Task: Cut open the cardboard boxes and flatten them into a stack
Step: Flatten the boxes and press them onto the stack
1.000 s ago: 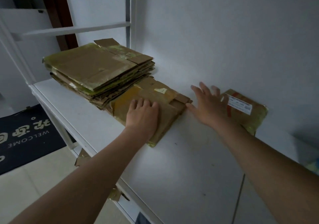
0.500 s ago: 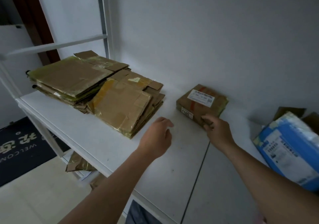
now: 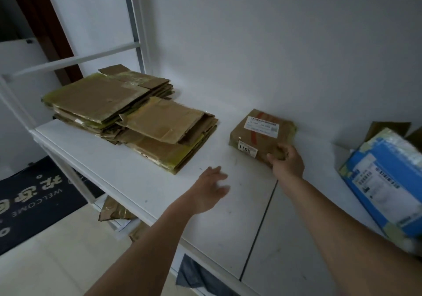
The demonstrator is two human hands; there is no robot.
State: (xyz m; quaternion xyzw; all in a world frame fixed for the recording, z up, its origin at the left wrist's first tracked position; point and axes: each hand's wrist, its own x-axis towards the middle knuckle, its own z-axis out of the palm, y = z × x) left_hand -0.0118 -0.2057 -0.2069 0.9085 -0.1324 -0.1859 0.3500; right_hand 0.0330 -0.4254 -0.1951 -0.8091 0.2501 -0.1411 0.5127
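The left hand [image 3: 211, 188] hovers just above the white shelf [image 3: 141, 181] near its front edge, fingers loosely spread, holding nothing. Farther in, the right hand [image 3: 288, 161] grips the near corner of a small taped box [image 3: 260, 136] sitting against the wall. Toward the shelf's left end lies the stack of flattened boxes [image 3: 127, 117].
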